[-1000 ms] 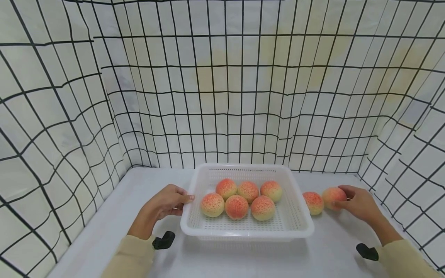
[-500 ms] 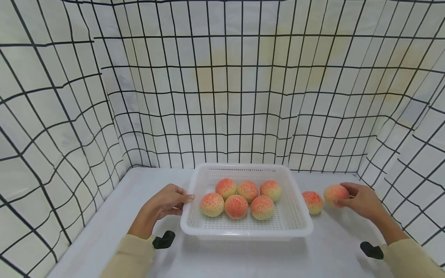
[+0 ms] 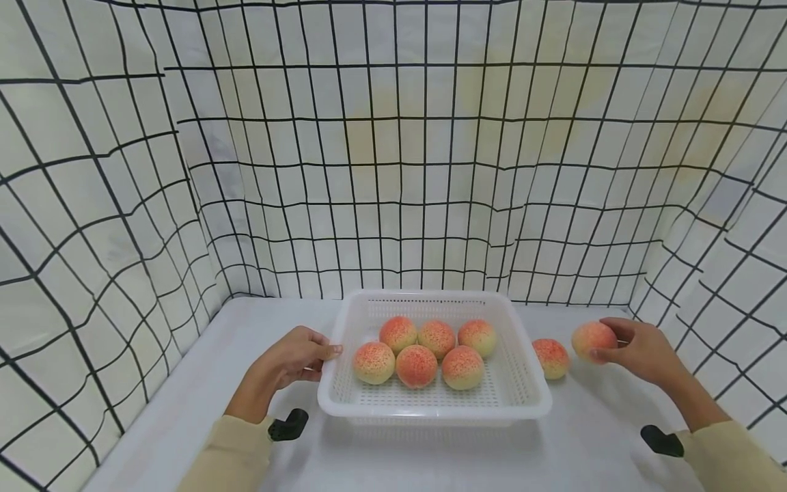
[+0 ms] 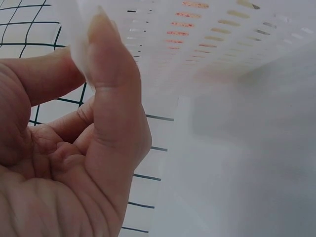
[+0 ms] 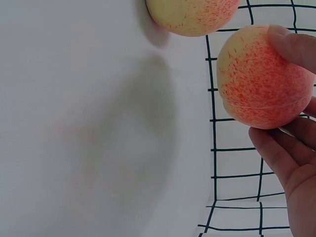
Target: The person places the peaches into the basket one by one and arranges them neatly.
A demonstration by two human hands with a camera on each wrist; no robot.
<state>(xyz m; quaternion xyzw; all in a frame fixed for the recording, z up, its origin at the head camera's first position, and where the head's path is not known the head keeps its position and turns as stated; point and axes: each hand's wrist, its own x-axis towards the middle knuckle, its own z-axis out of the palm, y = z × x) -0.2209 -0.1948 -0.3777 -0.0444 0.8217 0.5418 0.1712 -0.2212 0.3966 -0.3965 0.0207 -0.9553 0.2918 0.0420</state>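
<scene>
A white perforated plastic basket (image 3: 436, 413) stands in the middle, with several red-and-yellow peaches (image 3: 417, 367) in two rows inside. My left hand (image 3: 301, 357) pinches its left rim between thumb and fingers; the left wrist view shows the thumb (image 4: 116, 89) on the basket's wall. To the right of the basket, my right hand (image 3: 642, 352) holds a peach (image 3: 594, 342) by thumb and fingertips. In the right wrist view this held peach (image 5: 266, 79) appears raised, with a shadow on the table. One more peach (image 3: 551, 359) lies on the table against the basket's right side.
The white table (image 3: 430, 461) is enclosed at the back and both sides by white walls covered with black grid netting (image 3: 424, 164). The right netting comes close to my right forearm. A dark wrist mount (image 3: 289, 425) sits on each sleeve.
My right hand has lifted its peach up and away from the peach beside it, opening a gap between them. The left hand stays on the basket rim.
</scene>
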